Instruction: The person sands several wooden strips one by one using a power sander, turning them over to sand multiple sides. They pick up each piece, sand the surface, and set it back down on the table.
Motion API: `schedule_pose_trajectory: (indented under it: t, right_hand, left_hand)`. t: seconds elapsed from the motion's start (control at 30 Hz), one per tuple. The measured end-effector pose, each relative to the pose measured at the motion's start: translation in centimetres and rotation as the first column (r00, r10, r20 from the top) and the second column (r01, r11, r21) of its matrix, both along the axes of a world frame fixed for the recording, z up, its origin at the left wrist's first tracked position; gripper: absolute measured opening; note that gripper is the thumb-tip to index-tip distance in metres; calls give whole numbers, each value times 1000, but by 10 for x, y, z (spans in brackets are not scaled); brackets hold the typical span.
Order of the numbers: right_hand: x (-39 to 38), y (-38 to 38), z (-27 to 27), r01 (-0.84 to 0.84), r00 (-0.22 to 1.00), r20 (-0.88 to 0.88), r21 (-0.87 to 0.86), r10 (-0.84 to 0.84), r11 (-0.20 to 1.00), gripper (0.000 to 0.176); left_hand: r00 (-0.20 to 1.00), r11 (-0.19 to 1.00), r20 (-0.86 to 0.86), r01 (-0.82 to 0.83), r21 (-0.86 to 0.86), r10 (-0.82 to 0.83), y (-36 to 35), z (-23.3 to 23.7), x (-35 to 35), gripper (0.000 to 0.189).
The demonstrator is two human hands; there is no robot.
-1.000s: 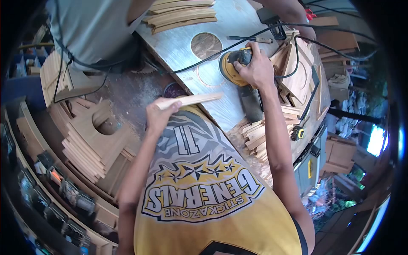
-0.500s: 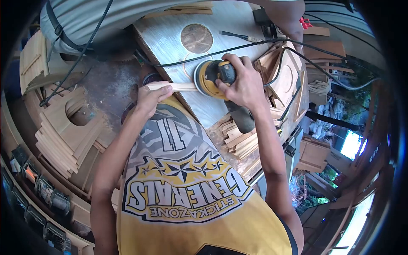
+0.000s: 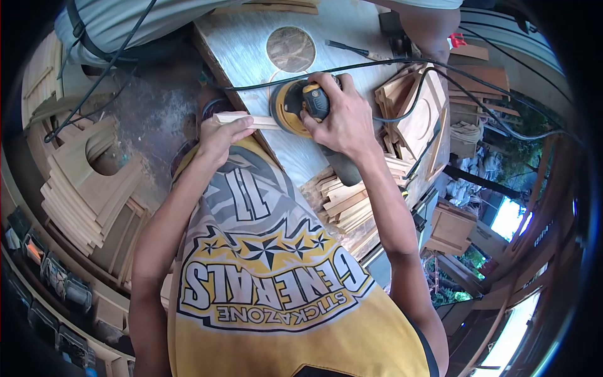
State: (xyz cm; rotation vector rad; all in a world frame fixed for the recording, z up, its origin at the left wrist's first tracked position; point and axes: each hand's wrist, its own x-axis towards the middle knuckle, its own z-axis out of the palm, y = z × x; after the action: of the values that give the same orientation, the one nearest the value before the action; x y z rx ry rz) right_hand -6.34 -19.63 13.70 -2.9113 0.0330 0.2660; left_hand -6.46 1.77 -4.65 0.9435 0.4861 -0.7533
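Note:
My right hand (image 3: 344, 116) is closed over the top of a yellow and black orbital sander (image 3: 290, 107), whose dark dust bag hangs on the side toward me. The sander's round pad meets the far end of a pale wooden strip (image 3: 265, 123). That strip's near end is pinched between the thumb and fingers of my left hand (image 3: 221, 137), just off the board's left edge. Beneath the sander lies a light, worn work board (image 3: 251, 50) with a round hole in it. The pad hides where the strip ends.
A black cord (image 3: 358, 65) crosses the board behind the sander. A chisel-like tool (image 3: 348, 48) lies farther back. Stacked wooden pieces (image 3: 411, 110) stand right, thin strips (image 3: 355, 204) lie nearer, and cut panels (image 3: 81, 188) sit left. Another person's arm (image 3: 428, 28) shows at the back.
My right hand has moved the sander a little to the left along the strip, toward my left hand. The strip looks slightly turned in my left hand.

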Motion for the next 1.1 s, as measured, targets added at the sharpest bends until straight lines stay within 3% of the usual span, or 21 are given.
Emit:
schedule_pose_trajectory:
  t: [0.17, 0.3, 0.37, 0.43, 0.5, 0.53, 0.67, 0.77, 0.8, 0.87, 0.9, 0.97, 1.1]
  right_hand:
    - [-1, -20, -6, -3, 1000, 25, 28, 2, 1000, 60]
    - [6, -55, -5, 155, 988, 22, -22, -155, 988, 65]
    - [9, -72, -9, 186, 982, 49, -36, -184, 982, 66]
    - [12, -87, -16, 214, 976, 48, -35, -212, 976, 67]
    - [14, -98, -25, 243, 965, 114, -49, -236, 969, 67]
    - [15, -103, -31, 255, 960, 141, -70, -244, 964, 67]
    - [12, -98, -31, 242, 958, 172, -59, -229, 968, 64]
    - [9, -96, -34, 244, 956, 180, -60, -230, 968, 62]
    - [8, -95, -30, 241, 957, 179, -44, -230, 970, 60]
    - [2, -94, -22, 207, 964, 178, -26, -199, 978, 61]
    - [-1, -91, -17, 184, 968, 171, 1, -181, 983, 61]
    - [-4, -78, -5, 156, 976, 153, 8, -156, 988, 63]
    - [-11, -50, 18, 83, 984, 150, 78, -94, 993, 62]
  left_hand:
    - [1000, 999, 0, -9, 34, 9, 4, 6, -1, 28]
    - [999, 996, 9, 35, 77, -36, 14, 18, -2, 30]
    - [989, 967, 96, 89, 240, -115, 22, 24, -2, 36]
    - [982, 950, 167, 33, 310, -89, 29, 22, -8, 36]
    - [810, 742, 422, 22, 671, -406, 42, 25, -10, 29]
    - [790, 670, 342, 114, 734, -509, 48, 29, -12, 22]
    - [647, 524, 239, 290, 801, -724, 49, 38, -20, 24]
    - [300, 527, 461, 198, 827, -835, 44, 36, -21, 24]
    - [309, 535, 467, 192, 823, -829, 41, 39, -19, 24]
    - [156, 306, 273, 251, 918, -949, 31, 56, -8, 40]
    - [180, 318, 279, 245, 916, -943, 27, 65, -1, 40]
    - [116, 152, 120, 327, 933, -986, 20, 75, 12, 50]
    - [254, 209, 155, 202, 957, -955, 10, 50, 9, 55]
